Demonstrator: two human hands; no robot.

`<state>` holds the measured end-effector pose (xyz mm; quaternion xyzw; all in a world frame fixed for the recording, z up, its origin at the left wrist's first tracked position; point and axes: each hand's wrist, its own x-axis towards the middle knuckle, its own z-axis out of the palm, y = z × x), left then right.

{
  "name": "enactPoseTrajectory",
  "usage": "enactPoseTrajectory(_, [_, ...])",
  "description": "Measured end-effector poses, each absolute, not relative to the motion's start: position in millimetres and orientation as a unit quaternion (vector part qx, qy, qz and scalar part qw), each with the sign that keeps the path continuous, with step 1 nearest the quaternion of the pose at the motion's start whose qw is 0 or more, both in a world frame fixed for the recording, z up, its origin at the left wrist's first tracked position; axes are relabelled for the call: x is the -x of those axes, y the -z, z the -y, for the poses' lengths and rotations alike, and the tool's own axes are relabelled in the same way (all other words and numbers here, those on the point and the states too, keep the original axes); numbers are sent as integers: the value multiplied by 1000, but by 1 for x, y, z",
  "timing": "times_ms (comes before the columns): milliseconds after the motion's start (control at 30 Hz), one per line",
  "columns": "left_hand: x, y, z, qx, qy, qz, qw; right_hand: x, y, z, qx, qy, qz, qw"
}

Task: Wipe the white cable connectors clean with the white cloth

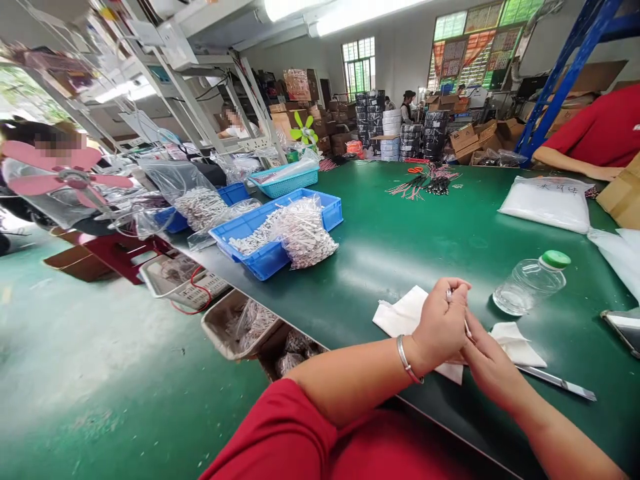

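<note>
My left hand [440,323], with a silver bracelet [409,360] at its wrist, is closed just above the near edge of the green table. My right hand [487,367] presses against it from the right, fingers curled in. A small pale bit shows between the fingers, too covered to identify. Below the hands lie white papers or cloths [400,312], partly hidden by them. A cutter knife [557,382] rests right of the right hand, and beyond it stands a clear bottle [533,283] with a green cap.
A blue tray [267,267] on the left holds small white parts and a filled clear bag [306,233]. Farther back are a turquoise basket [287,183], bundled wires [425,181] and a white package [545,203]. A person's red sleeve [595,127] is at the far right.
</note>
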<state>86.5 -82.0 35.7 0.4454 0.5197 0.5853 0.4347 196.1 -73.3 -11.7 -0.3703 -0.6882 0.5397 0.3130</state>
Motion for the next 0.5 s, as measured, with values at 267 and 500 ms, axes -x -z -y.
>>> enactPoseTrajectory(267, [-78,-28,81,-469,-518,-503,508,-207,-8,70,288,-773,522,218])
enactPoseTrajectory(500, [-77,-28,86,-584,-500,-517,375,-201,-3,73,350,-671,602,256])
